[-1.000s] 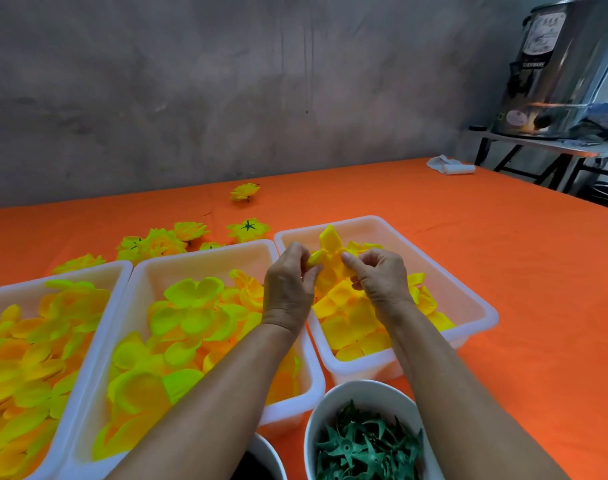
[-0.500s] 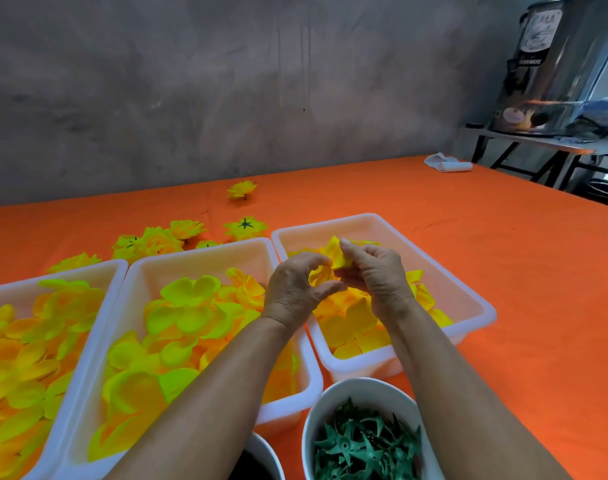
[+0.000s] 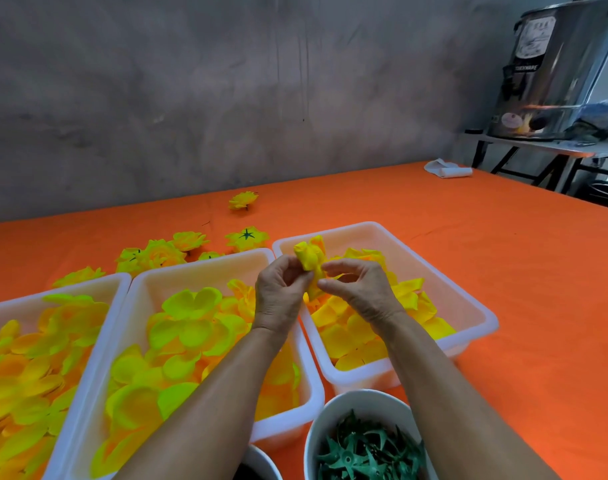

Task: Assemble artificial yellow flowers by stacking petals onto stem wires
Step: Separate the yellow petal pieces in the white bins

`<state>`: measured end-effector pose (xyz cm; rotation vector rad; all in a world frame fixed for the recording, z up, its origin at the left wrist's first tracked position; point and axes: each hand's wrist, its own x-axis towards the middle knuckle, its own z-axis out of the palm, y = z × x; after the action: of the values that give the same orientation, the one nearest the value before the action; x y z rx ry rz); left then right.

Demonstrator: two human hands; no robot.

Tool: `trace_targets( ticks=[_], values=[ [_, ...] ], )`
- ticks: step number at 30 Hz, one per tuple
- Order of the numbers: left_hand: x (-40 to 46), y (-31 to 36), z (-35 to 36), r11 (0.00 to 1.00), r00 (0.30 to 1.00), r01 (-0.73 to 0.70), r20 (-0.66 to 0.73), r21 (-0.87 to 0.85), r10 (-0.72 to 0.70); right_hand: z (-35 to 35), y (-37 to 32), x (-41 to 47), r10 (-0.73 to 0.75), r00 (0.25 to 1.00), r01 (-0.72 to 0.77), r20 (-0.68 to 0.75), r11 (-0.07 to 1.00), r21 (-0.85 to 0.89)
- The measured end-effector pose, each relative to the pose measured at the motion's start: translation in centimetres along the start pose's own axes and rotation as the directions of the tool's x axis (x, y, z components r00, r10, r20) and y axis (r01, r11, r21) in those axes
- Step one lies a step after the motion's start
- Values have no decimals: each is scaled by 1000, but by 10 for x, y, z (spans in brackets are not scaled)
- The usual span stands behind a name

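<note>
Though spread wide with an orange cloth, desk (image 3: pixel 503 271) crowded along the near edge. Three white rectangular plastic tubs side by side: left tub (image 3: pixel 122 282) heaped with yellow-orange fabric petals, middle tub (image 3: pixel 205 268) with larger yellow-green petal rounds, right tub (image 3: pixel 482 313) with small plain yellow petals. Nearer still, a white round bowl (image 3: pixel 330 407) of dark green plastic star-shaped calyx pieces, and the rim of a second bowl (image 3: pixel 261 455) with dark contents, too cut off to identify.

Progress, judged from the layout: a cluster of finished yellow flower heads (image 3: pixel 164 252) beyond the tubs, one more (image 3: pixel 243 199) lying apart further back. Tubs well stocked, so plenty left to build.

Current piece at an early stage: a small tight yellow petal bud (image 3: pixel 307 258) raised over the right tub. Left hand (image 3: pixel 278 296) pinching it from the side, right hand (image 3: pixel 361 292) with thumb and forefinger closed on its lower part; both grips clamped on the bud. Stem wire not discernible. Larger petal layers and a green calyx not yet added.

Off to the far right, a rolled white cloth (image 3: pixel 447 169) and a tall steel urn (image 3: pixel 555 71) on a separate stand, well apart. Nothing blocking the reach to the tubs.
</note>
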<state>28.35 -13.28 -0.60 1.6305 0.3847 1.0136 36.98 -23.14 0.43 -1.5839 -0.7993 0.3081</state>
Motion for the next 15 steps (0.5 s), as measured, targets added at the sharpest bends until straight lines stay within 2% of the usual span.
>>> trace_targets(
  ticks=[4,8,10,12,15],
  values=[
    [0,0,-3,999,998,24,54,-46,-21,1,-1,0,-49,999,51,19,995,-87],
    [1,0,-5,999,999,27,40,-43,-25,5,0,-1,-76,993,91,86,978,-186],
    [1,0,-5,999,999,26,46,-39,-24,6,0,0,-107,993,116,52,970,-216],
    [0,0,-4,1000,997,-3,77,15,2,7,-1,1,-148,989,139,-19,962,-233],
    [-4,-3,-1,970,989,-118,115,214,95,10,-2,2,-252,963,215,-98,933,-290]
  ],
)
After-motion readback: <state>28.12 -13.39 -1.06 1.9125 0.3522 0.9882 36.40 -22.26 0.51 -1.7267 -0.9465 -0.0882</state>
